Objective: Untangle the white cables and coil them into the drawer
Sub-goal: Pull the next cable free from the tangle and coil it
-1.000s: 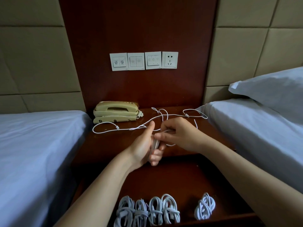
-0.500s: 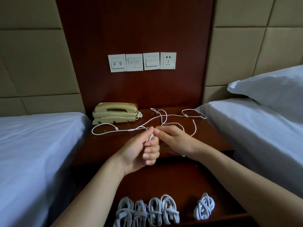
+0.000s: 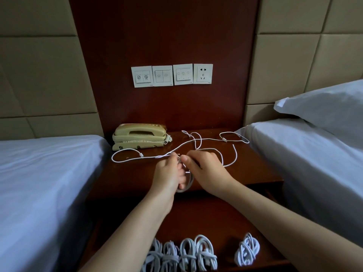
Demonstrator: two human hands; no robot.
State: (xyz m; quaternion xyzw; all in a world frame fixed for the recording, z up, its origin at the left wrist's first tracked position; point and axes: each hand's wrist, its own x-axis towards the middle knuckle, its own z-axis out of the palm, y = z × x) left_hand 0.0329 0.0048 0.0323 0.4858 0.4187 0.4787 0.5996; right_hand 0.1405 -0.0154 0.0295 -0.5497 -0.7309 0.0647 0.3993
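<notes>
My left hand grips a part-wound coil of white cable, whose loops hang below its fingers. My right hand pinches the same cable at the top of the coil, beside my left thumb. The loose rest of the white cable trails in loops over the nightstand top toward the phone and the right bed. In the open drawer below lie several finished white coils, a row at the front and one more coil to the right.
A beige phone stands at the back left of the nightstand. Beds with pale sheets flank it on the left and right, with a pillow on the right one. Wall switches and a socket sit above.
Both hands have moved slightly away from me over the nightstand. The coil's loops now hang visibly below my left fingers, and the loose cable on the right has been pulled in a little.
</notes>
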